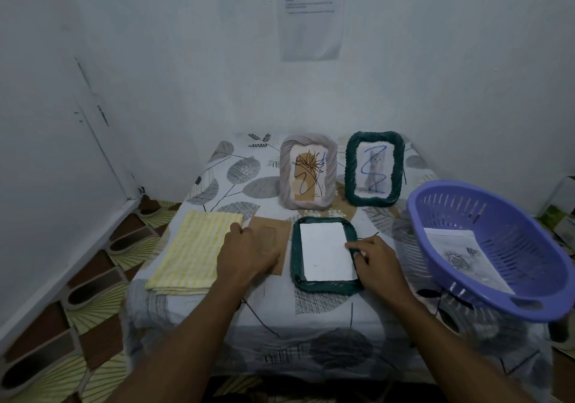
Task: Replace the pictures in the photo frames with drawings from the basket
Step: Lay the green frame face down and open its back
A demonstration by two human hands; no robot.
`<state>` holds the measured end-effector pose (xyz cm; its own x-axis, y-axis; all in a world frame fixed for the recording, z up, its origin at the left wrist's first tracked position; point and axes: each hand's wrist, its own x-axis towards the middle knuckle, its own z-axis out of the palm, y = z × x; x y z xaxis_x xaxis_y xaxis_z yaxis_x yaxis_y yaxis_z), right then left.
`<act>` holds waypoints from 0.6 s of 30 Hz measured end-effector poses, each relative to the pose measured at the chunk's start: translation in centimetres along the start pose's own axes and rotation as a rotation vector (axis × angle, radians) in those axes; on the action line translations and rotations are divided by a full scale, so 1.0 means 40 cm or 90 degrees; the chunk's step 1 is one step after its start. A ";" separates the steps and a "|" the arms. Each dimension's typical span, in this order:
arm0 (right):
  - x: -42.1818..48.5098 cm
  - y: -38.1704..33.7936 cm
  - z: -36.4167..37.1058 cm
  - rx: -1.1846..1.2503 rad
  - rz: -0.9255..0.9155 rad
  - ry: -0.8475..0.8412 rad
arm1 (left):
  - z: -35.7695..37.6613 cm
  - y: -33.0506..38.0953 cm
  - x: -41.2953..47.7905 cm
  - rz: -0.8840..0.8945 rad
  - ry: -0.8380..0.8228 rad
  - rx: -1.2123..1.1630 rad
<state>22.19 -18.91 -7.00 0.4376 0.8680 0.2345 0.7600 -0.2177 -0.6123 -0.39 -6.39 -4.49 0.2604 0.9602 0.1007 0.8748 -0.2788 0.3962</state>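
A dark green woven frame (pixel 325 287) lies face down on the table with a white sheet (pixel 326 251) set in its back opening. My right hand (pixel 378 262) rests at the frame's right edge, fingertips touching the sheet and rim. My left hand (pixel 249 251) lies on a brown cardboard backing (pixel 267 230) just left of the frame. Two frames stand behind: a grey woven frame (pixel 308 173) with a plant picture and a green woven frame (pixel 375 169) with a cat picture, both with blue scribbles. The purple basket (pixel 497 216) at right holds a drawing (pixel 463 256).
A folded yellow striped cloth (pixel 193 250) lies at the table's left. The table wears a leaf-print cover (pixel 311 324) and stands against white walls. A printed sheet (pixel 311 13) hangs on the back wall. Patterned floor tiles (pixel 77 324) show to the left.
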 end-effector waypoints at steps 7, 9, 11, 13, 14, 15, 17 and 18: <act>-0.017 -0.003 0.008 0.014 -0.010 0.054 | 0.073 -0.019 -0.032 0.080 0.133 0.121; -0.017 -0.003 0.008 0.013 -0.014 0.062 | 0.069 0.000 -0.038 0.096 0.166 0.116; -0.018 -0.003 0.007 0.015 -0.011 0.063 | 0.060 0.034 -0.036 0.138 0.157 0.051; -0.019 -0.003 0.007 0.016 -0.007 0.060 | 0.059 0.068 -0.023 0.163 0.106 -0.097; -0.019 -0.003 0.006 0.015 -0.008 0.057 | 0.066 0.081 -0.012 0.166 0.084 -0.156; -0.018 -0.003 0.006 0.013 -0.010 0.054 | 0.076 0.092 -0.001 0.165 0.071 -0.187; -0.017 -0.001 0.007 0.004 -0.011 0.049 | 0.094 0.105 0.011 0.143 0.049 -0.194; -0.017 0.000 0.007 0.000 -0.011 0.047 | 0.103 0.109 0.012 0.130 0.044 -0.185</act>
<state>21.76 -19.37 -7.36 0.4588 0.8362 0.3004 0.7678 -0.2030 -0.6076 5.24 -7.19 -6.45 0.3809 0.8868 0.2617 0.6524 -0.4583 0.6036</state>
